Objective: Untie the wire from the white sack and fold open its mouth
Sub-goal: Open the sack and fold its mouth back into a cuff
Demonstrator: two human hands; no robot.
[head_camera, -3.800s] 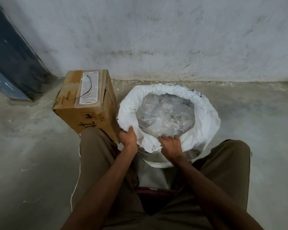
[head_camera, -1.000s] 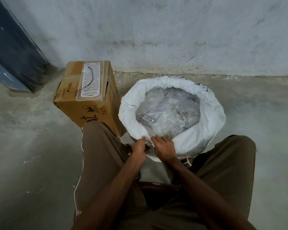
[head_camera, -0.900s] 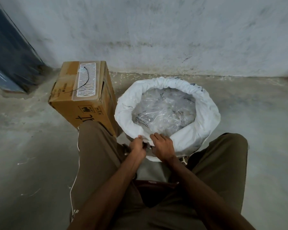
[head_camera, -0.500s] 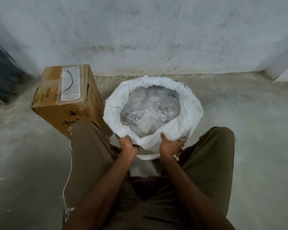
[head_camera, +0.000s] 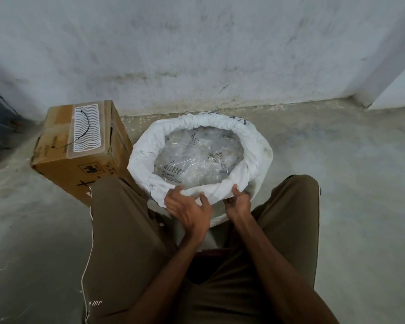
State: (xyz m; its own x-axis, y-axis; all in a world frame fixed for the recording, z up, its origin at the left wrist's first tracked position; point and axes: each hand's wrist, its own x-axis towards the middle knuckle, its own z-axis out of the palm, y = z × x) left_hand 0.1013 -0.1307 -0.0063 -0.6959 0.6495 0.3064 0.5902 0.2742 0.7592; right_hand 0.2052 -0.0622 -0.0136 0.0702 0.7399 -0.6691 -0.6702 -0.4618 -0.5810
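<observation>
Sack position: the white woven sack [head_camera: 255, 146] stands upright on the grey concrete floor [head_camera: 348, 183], between the knees of a seated person in olive-brown trousers [head_camera: 126, 230] and near the stained white wall [head_camera: 197, 54]. Its mouth is open and its top edge is rolled outward into a thick collar. Inside lies a clear plastic bag with black print [head_camera: 197, 160].

The right hand [head_camera: 237, 203] grips the near part of the rolled collar, thumb on top of the fabric and fingers curled beneath it. The left hand [head_camera: 187, 206] is motion-blurred just in front of the collar's near edge, fingers spread and relaxed; whether they touch the fabric cannot be determined.

A brown cardboard box [head_camera: 84, 169] stands just left of the sack, beside the left knee. A clear tape strip with a white wavy pattern runs across its top, and a thin black wire [head_camera: 85, 127] lies curved on that strip, apart from the sack.
</observation>
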